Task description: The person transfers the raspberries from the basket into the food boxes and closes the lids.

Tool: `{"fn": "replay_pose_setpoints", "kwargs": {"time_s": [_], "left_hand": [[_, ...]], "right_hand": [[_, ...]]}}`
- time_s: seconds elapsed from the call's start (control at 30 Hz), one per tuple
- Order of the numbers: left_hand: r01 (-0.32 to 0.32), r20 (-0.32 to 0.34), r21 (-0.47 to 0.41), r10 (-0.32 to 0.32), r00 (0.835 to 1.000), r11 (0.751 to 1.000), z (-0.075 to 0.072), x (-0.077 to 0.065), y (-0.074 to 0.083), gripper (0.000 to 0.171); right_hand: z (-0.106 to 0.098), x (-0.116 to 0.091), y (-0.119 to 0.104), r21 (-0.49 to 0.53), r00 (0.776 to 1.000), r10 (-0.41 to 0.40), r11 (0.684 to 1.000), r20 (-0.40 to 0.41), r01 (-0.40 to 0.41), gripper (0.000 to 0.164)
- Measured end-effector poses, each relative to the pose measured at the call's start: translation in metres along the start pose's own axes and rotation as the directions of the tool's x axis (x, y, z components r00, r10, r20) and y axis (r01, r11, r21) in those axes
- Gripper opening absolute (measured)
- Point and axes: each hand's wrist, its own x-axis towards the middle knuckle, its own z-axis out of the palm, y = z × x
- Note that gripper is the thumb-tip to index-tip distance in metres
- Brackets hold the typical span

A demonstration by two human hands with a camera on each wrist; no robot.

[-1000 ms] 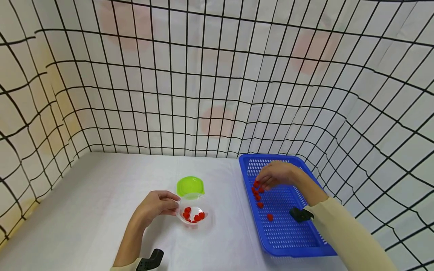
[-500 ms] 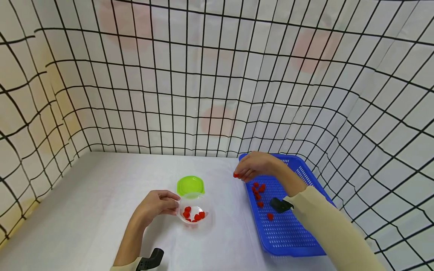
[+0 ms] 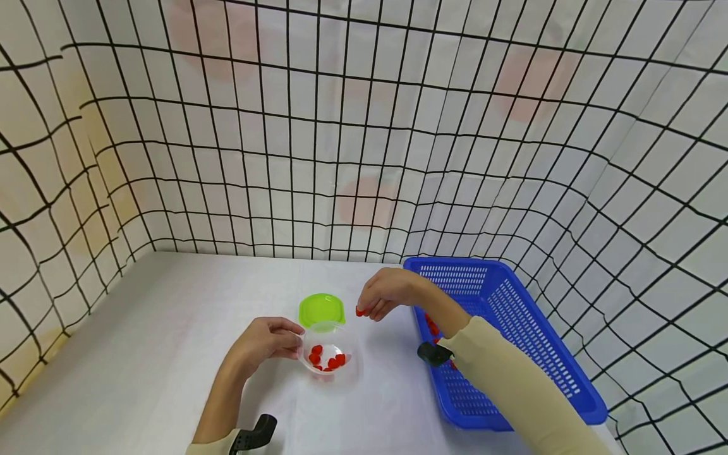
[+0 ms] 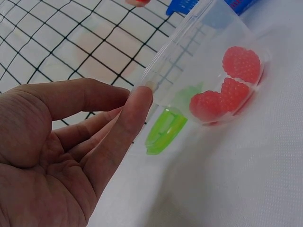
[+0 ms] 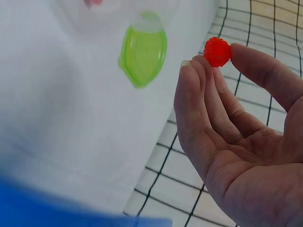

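Observation:
My left hand (image 3: 264,344) pinches the rim of a clear plastic bowl (image 3: 307,366) between thumb and fingers. Several red raspberries (image 4: 241,64) lie inside on the bowl's bottom. Between the thumb and fingertips of my right hand (image 3: 389,291) is a single raspberry (image 5: 217,52). That hand hangs above the table, up and to the right of the bowl, apart from it. Just behind the bowl lies a green lid (image 3: 321,309). A blue plastic basket (image 3: 512,354) stands at the right, with more raspberries (image 3: 431,324) along its left side, partly hidden by my right forearm.
A white cloth (image 3: 170,328) covers the table. Black wire grid panels (image 3: 341,158) backed with white sheeting rise behind and at both sides. The basket's raised rim (image 3: 435,392) lies under my right arm.
My right hand has lifted a raspberry out of the blue basket and carried it left toward the bowl. My left hand and the bowl stay in place.

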Motion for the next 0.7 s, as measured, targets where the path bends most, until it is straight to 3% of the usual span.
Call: {"fn": "replay_pose_setpoints", "kwargs": {"time_s": [0.4, 0.7], "left_hand": [[0.009, 0.000, 0.000, -0.009, 1.000, 1.000, 0.001, 0.002, 0.000, 0.028], [0.004, 0.001, 0.003, -0.004, 1.000, 1.000, 0.000, 0.001, 0.000, 0.026]], "right_hand": [[0.032, 0.019, 0.000, 0.003, 0.998, 0.010, 1.000, 0.055, -0.010, 0.017], [0.047, 0.025, -0.001, 0.048, 0.999, -0.012, 0.999, 0.044, 0.010, 0.017]]}}
